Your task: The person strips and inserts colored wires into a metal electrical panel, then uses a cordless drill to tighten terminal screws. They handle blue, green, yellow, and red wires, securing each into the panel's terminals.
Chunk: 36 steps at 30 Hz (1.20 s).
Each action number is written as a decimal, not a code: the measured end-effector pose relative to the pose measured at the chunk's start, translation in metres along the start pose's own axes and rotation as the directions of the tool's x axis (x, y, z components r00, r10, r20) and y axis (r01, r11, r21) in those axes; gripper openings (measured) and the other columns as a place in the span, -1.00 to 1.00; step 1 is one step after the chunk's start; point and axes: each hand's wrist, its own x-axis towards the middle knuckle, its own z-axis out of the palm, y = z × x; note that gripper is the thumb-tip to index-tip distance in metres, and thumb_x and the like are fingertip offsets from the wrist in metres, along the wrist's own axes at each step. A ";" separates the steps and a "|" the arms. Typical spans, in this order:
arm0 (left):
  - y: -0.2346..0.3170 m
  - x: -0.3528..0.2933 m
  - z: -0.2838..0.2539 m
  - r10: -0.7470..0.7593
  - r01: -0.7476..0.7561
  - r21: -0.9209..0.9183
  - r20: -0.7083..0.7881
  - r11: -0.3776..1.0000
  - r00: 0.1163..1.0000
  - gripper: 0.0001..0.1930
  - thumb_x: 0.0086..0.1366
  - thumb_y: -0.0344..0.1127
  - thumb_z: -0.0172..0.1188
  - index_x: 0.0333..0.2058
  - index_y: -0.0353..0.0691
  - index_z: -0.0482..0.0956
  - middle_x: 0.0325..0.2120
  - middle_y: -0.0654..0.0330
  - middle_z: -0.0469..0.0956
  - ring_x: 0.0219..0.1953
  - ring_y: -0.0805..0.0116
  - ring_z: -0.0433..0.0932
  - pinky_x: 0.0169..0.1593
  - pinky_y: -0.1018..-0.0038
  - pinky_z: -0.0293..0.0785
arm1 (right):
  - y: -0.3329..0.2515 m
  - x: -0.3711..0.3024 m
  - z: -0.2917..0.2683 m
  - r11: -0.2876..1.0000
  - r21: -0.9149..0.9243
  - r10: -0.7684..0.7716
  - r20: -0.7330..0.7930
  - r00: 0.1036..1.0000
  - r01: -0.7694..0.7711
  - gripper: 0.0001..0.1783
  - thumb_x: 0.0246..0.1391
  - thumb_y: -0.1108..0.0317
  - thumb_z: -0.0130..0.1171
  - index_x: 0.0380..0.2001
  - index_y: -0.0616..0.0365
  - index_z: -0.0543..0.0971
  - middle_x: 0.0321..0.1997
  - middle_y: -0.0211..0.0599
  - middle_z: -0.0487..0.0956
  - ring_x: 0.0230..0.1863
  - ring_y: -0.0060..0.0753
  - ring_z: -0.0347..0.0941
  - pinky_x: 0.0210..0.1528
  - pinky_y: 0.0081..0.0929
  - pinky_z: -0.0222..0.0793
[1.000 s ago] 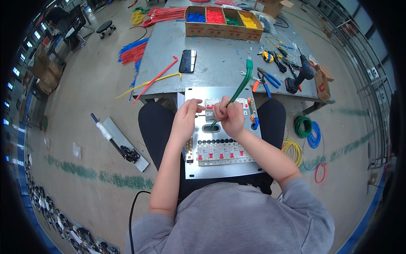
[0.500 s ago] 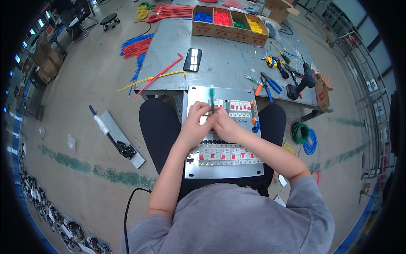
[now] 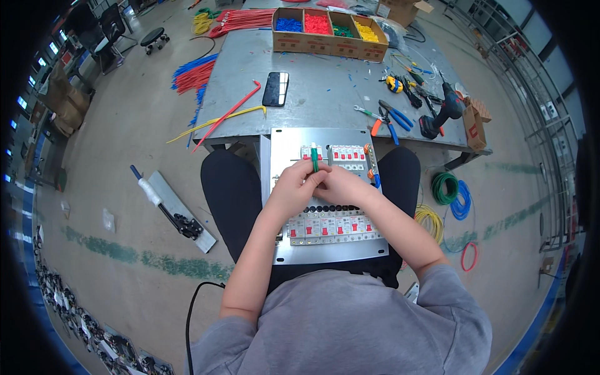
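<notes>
A metal mounting plate (image 3: 334, 253) rests across my lap and carries circuit breakers. One row of breakers (image 3: 331, 228) with red switches runs along its near part; a shorter row (image 3: 348, 155) sits at the far right. Over the plate's middle my hands meet. My left hand (image 3: 296, 186) is closed, its thumb and fingers pinching at the lower end of a slim green tool (image 3: 314, 160), which stands up with a whitish top. My right hand (image 3: 342, 186) is closed against the left fingertips; what it holds is hidden. Orange and blue wire ends (image 3: 371, 164) line the plate's right edge.
Ahead stands a grey worktable (image 3: 319, 119) with a phone (image 3: 275, 89), pliers (image 3: 395, 115), a cordless drill (image 3: 444, 112) and a divided cardboard box (image 3: 328, 45) of coloured small parts. Red and yellow wires (image 3: 228, 115) overhang its left edge. Wire coils (image 3: 445, 189) lie on the floor at right.
The green tool has come slightly lower and more upright between my hands. Both hands stay together over the plate. The whole view has shifted a little.
</notes>
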 end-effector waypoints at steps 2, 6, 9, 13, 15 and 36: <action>0.001 -0.001 -0.002 -0.013 0.006 0.127 0.055 0.992 0.998 -0.78 0.50 -0.38 0.24 0.01 -0.36 0.70 -0.21 0.16 0.70 -0.12 0.37 0.67 0.00 0.48 0.56 | 0.003 -0.002 0.000 0.998 0.049 -0.045 -0.020 0.999 0.046 -0.68 0.32 0.13 0.31 -0.04 0.14 0.65 -0.31 -0.01 0.74 -0.21 0.18 0.69 -0.10 -0.02 0.61; -0.001 -0.008 0.000 -0.014 0.020 0.165 -0.034 0.986 0.999 -0.80 0.46 -0.41 0.28 -0.02 -0.35 0.72 -0.24 0.17 0.65 -0.17 0.38 0.65 -0.02 0.49 0.56 | -0.013 -0.005 -0.010 0.998 0.065 -0.005 -0.050 0.999 0.009 -0.64 0.28 0.14 0.35 0.03 0.10 0.67 -0.31 0.00 0.75 -0.25 0.16 0.69 -0.10 -0.02 0.60; -0.008 -0.009 -0.001 -0.014 0.026 0.083 -0.143 0.996 0.990 -0.80 0.43 -0.41 0.31 -0.04 -0.35 0.72 -0.23 0.19 0.63 -0.23 0.39 0.62 -0.05 0.49 0.56 | -0.014 -0.003 -0.010 0.998 0.033 0.051 0.013 0.999 -0.051 -0.59 0.29 0.14 0.34 0.11 0.09 0.66 -0.31 0.01 0.74 -0.24 0.13 0.70 -0.09 -0.04 0.60; -0.017 -0.014 -0.008 -0.062 0.078 0.187 -0.091 0.979 0.994 -0.81 0.38 -0.42 0.35 -0.08 -0.34 0.76 -0.24 0.14 0.62 -0.29 0.36 0.60 -0.11 0.43 0.56 | -0.009 -0.003 -0.003 0.995 0.059 0.073 0.083 0.994 -0.078 -0.56 0.33 0.16 0.30 0.19 0.10 0.65 -0.23 0.01 0.76 -0.22 0.06 0.71 -0.08 -0.11 0.61; -0.026 -0.020 -0.003 -0.133 0.142 0.245 -0.052 0.959 0.990 -0.81 0.36 -0.41 0.36 -0.10 -0.32 0.78 -0.26 0.12 0.62 -0.30 0.32 0.59 -0.12 0.39 0.54 | 0.000 -0.003 0.002 0.988 0.135 0.063 0.093 0.994 -0.076 -0.58 0.34 0.20 0.27 0.18 0.14 0.64 -0.19 -0.04 0.76 -0.23 -0.04 0.72 -0.09 -0.17 0.62; -0.047 0.000 0.022 -0.397 0.339 0.544 -0.012 0.767 0.918 -0.70 0.32 -0.02 0.42 -0.26 -0.13 0.86 -0.47 0.06 0.76 -0.39 0.06 0.73 -0.21 0.22 0.62 | 0.024 0.012 0.013 0.728 0.555 0.349 0.204 0.915 -0.402 -0.61 0.50 0.17 0.15 -0.31 0.27 0.68 -0.48 -0.41 0.65 -0.52 -0.58 0.58 -0.41 -0.53 0.57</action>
